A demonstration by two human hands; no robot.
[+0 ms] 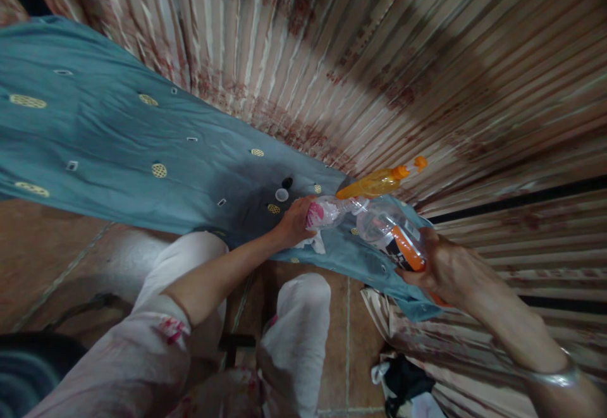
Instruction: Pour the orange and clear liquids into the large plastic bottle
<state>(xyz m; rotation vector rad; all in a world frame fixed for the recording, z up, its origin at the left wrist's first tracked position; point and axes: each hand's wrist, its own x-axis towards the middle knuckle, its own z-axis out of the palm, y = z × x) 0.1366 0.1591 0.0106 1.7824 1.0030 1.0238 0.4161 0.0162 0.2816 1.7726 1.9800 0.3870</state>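
Left hand (pixel 294 223), head view: grasped a small clear bottle (pixel 326 213) with a pink label, its neck pointing right.
Right hand (pixel 448 267): was wrapped around a larger clear bottle (pixel 377 223) with an orange-and-black label, its neck slanting left.
Bottle mouths: met or nearly met over the teal-covered desk (pixel 118 121); contact could not be told.
Orange pump bottle (pixel 374 184): was just beyond the necks, on the far side.
White cap (pixel 281 195): lay beside a dark cap (pixel 287 182), left of the small bottle.
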